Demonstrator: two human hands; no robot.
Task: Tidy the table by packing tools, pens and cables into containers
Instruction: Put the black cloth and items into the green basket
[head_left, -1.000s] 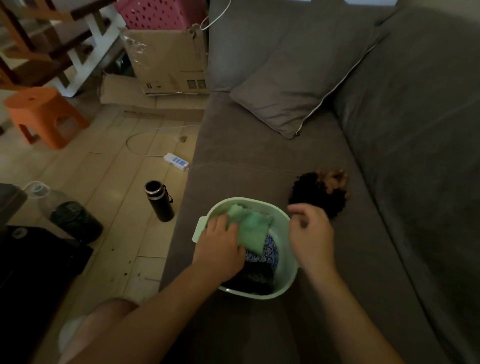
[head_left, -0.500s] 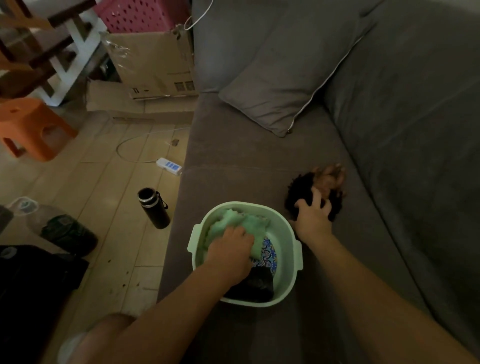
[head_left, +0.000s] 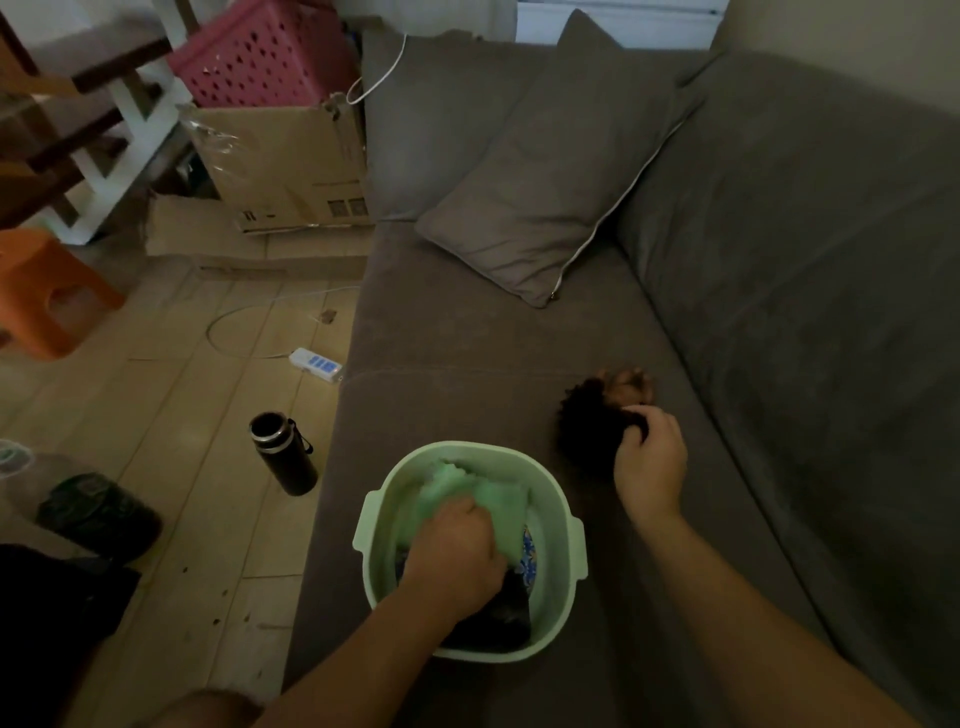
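Clutching dark bundle (head_left: 582, 434), right grip (head_left: 650, 467) curls; left grip (head_left: 454, 551) squeezes cloth (head_left: 498, 499).

basin (head_left: 374, 525): on the sofa seat (head_left: 467, 374), at its front
cloths (head_left: 498, 499): in the basin
bundle (head_left: 587, 426): on the seat, right of and behind the basin
cushion (head_left: 550, 197): further behind, against the backrest
bottle (head_left: 283, 454): upright on the floor (head_left: 182, 415), left of the sofa
power strip (head_left: 316, 365): on the floor behind the bottle

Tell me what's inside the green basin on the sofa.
The green basin holds a light green cloth on top, gripped by the left hand, with a blue patterned cloth and something dark beneath. Anything lower is covered.
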